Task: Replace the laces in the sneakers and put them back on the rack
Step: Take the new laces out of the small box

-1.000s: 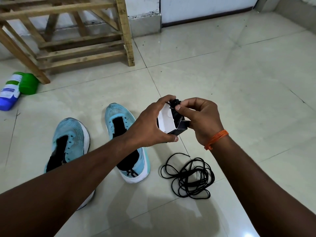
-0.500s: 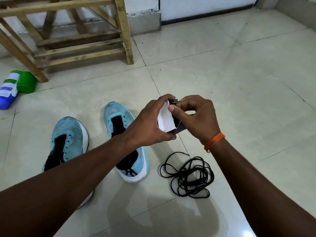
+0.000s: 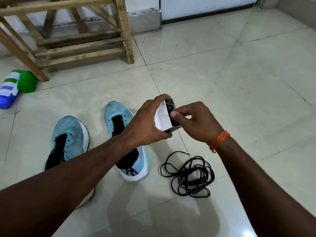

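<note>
The left hand (image 3: 147,124) grips a small white cardboard box (image 3: 161,119) from the side, fingers curled over its top and thumb under its lower corner, and holds it in the air above the tiled floor (image 3: 239,82). The right hand (image 3: 195,124), with an orange thread band (image 3: 219,140) at the wrist, has its fingers curled and its thumb at the box's open end, pinching the black lace bundle (image 3: 171,106) that sits in the opening. Below the hands a loose black lace (image 3: 188,175) lies in a tangled heap on the floor, just beside the heel of the nearer light-blue sneaker (image 3: 119,112). The second light-blue sneaker (image 3: 70,139) lies to its left, and both point their toes away from the person. The left forearm crosses above both. The wooden rack (image 3: 82,48) stands at the far left by the wall, well apart from the sneakers. A blue-and-white bottle (image 3: 8,89) with a green cap (image 3: 27,81) lies on its side next to the rack's front leg.
</note>
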